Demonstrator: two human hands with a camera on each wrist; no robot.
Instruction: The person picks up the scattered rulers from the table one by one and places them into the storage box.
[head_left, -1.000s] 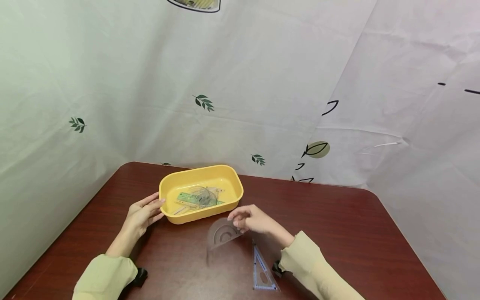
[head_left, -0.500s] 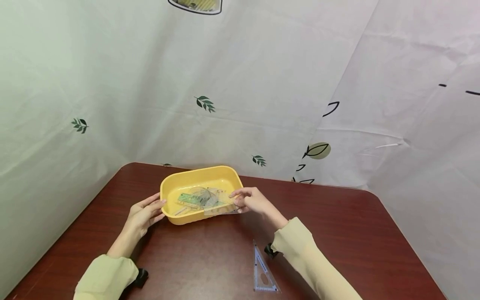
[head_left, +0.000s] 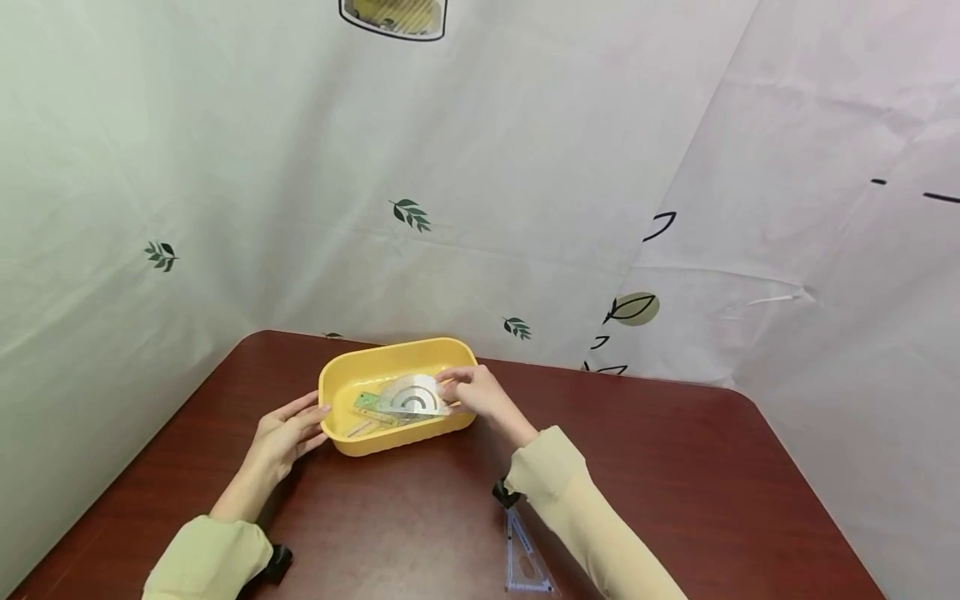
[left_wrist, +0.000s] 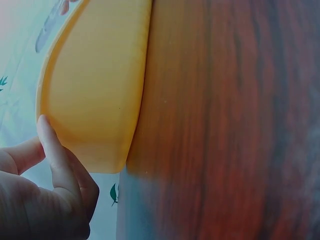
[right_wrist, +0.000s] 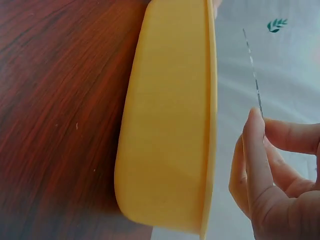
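Note:
My right hand (head_left: 474, 392) pinches a clear semicircular protractor (head_left: 412, 397) by its right end, above the yellow plastic tub (head_left: 400, 353). In the right wrist view the protractor (right_wrist: 256, 80) appears edge-on between thumb and fingers, just above the tub's rim. Inside the tub lie a green ruler (head_left: 367, 401) and other clear measuring pieces, partly hidden under the protractor. At the tub's left end, my left hand (head_left: 281, 433) holds the wall, one fingertip (left_wrist: 45, 122) on the rim and the other fingers around the end.
A blue-edged clear set square (head_left: 525, 558) lies on the dark red table (head_left: 675, 467), partly overlapped by my right sleeve. A white patterned cloth (head_left: 540, 183) hangs behind the table.
My right hand has carried the protractor up and left from the table's front, over the rim, to above the tub's contents. The left hand keeps its hold.

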